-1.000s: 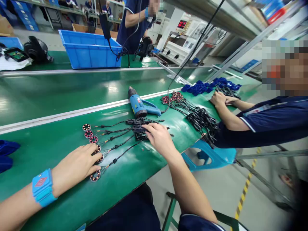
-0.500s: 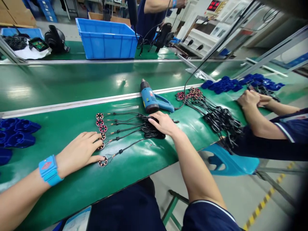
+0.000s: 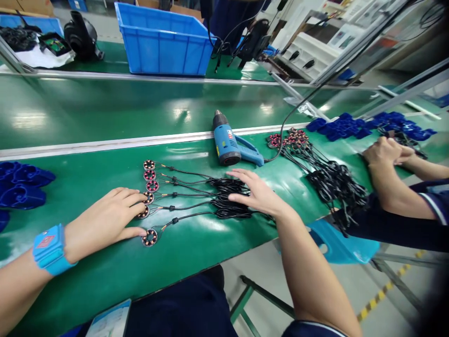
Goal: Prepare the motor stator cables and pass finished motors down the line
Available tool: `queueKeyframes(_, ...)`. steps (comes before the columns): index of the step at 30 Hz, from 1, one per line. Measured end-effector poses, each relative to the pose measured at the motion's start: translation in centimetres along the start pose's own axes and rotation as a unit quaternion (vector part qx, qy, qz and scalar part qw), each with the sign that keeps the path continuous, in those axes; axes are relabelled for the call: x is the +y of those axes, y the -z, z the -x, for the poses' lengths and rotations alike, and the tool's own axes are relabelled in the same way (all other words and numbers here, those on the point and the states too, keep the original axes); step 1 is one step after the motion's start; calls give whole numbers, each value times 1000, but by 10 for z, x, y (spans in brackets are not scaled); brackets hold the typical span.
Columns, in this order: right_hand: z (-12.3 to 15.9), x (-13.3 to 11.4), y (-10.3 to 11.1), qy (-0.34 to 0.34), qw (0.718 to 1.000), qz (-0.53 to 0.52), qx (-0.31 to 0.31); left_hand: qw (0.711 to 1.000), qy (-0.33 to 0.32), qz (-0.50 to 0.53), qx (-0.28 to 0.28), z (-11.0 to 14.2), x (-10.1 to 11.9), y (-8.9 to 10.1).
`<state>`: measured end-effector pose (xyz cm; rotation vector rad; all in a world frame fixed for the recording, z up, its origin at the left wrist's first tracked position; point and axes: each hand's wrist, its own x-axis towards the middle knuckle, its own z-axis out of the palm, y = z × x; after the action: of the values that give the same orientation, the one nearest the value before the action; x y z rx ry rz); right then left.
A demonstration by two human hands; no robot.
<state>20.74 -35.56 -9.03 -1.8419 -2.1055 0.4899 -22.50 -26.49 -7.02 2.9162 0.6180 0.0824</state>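
Note:
Several small round copper-wound coils (image 3: 149, 187) lie in a column on the green bench (image 3: 87, 187), each with a thin black lead running right into coiled cable bundles (image 3: 229, 199). My left hand (image 3: 105, 217), with a blue wrist strap (image 3: 49, 248), lies flat and open; its fingertips touch the lower coils. My right hand (image 3: 259, 192) rests open with fingers stretched over the cable bundles. A blue heat gun (image 3: 228, 145) lies just beyond them, its black cord running up to the right.
A co-worker's hands (image 3: 384, 152) rest at the right beside more coils and black cables (image 3: 329, 175) and blue plastic parts (image 3: 345, 125). More blue parts (image 3: 21, 185) lie at far left. A blue bin (image 3: 161, 44) stands beyond the conveyor. A blue stool (image 3: 336, 245) is at the bench edge.
My right hand has slid right over the cable bundles and spread its fingers. My left hand stays on the lower coils. The view has tilted down and left.

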Motion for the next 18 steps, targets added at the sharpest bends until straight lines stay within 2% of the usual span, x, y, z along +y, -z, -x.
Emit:
queueKeyframes(4, 16, -3, -3, 12, 995, 34, -94, 997, 29, 2, 65, -7, 23, -1)
queueKeyframes(6, 19, -5, -3, 7, 992, 35, -123, 996, 9, -24, 85, -10, 41, -11)
queueKeyframes(9, 20, -12, 0, 5, 991, 32, -132, 995, -10, -76, 67, -10, 57, -35)
queueKeyframes(11, 20, -19, 2, 3, 992, 44, -114, 993, 4, -100, 63, -8, 52, -50)
queueKeyframes(13, 22, -24, 2, -5, 994, 48, -95, 991, 20, -114, 74, -10, 37, -60)
queueKeyframes(18, 34, -29, -2, -39, 996, 27, -74, 992, 2, -89, 87, -30, -4, -70)
